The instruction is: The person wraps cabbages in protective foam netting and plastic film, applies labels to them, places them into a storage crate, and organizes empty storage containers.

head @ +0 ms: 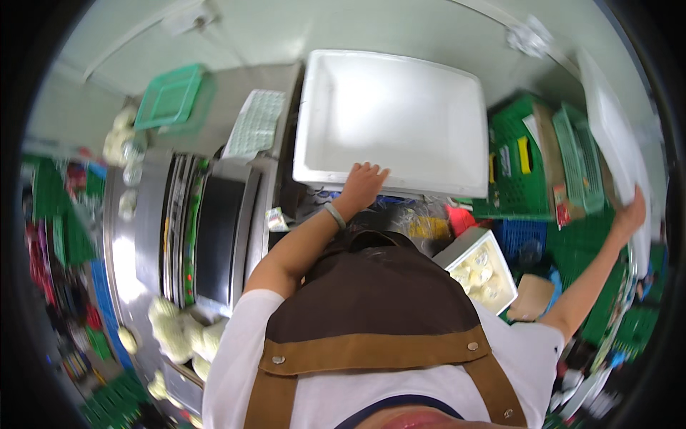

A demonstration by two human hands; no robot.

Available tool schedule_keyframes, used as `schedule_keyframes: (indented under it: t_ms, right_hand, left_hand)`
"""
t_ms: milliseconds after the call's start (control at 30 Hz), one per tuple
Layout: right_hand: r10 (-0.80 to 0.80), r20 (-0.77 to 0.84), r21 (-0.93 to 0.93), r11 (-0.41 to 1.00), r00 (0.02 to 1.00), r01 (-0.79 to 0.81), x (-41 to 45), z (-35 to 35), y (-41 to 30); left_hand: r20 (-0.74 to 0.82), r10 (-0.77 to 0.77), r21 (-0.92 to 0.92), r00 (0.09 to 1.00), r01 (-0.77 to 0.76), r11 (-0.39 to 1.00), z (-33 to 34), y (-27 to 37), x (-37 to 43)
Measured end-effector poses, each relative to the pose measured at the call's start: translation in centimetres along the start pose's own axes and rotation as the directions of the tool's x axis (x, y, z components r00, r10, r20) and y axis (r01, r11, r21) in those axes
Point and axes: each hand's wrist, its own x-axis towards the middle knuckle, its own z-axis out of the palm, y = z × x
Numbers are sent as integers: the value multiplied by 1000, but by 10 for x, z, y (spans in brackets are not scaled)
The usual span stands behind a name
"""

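A large white foam box (396, 123) lies before me with its open top facing up and nothing visible inside. My left hand (366, 185) grips its near rim, fingers curled over the edge to the inside. A bracelet circles that wrist. Far out to the right, my right hand (632, 214) holds the lower part of a white foam lid (616, 128). The lid stands upright, apart from the box; part of my grip on it is hidden.
Right of the box are a green crate (514, 187) and a pale green basket (579, 155). A smaller foam box (506, 279) holds pale, net-wrapped round items. On the left, a steel wrapping machine (220, 230) stands near net-wrapped produce (171, 327) and a green tray (169, 99).
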Motion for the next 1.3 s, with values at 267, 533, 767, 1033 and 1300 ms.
schedule_keyframes:
  t_ms: [267, 533, 767, 1033, 1300]
  right_hand:
    - [-153, -396, -70, 988, 905, 136, -6, -28, -91]
    - [-291, -223, 945, 168, 930, 280, 72, -68, -389]
    - [-656, -605, 742, -260, 451, 618, 61, -234, -655]
    - [-492, -866, 475, -864, -83, 168, -50, -515, -871]
    - [-548, -791, 590, -802, -273, -97, -183, -670, -1071]
  left_hand:
    - [-402, -308, -348, 862, 167, 922, -108, -8, -100]
    - [-879, -446, -303, -166, 919, 255, -165, -59, -392]
    - [-449, -196, -821, -872, 489, -294, -135, -48, -658]
    - [-182, -297, -983, -937, 182, 28, -126, -51, -676]
    - [-157, -272, -987, -949, 145, 64, -113, -40, -661]
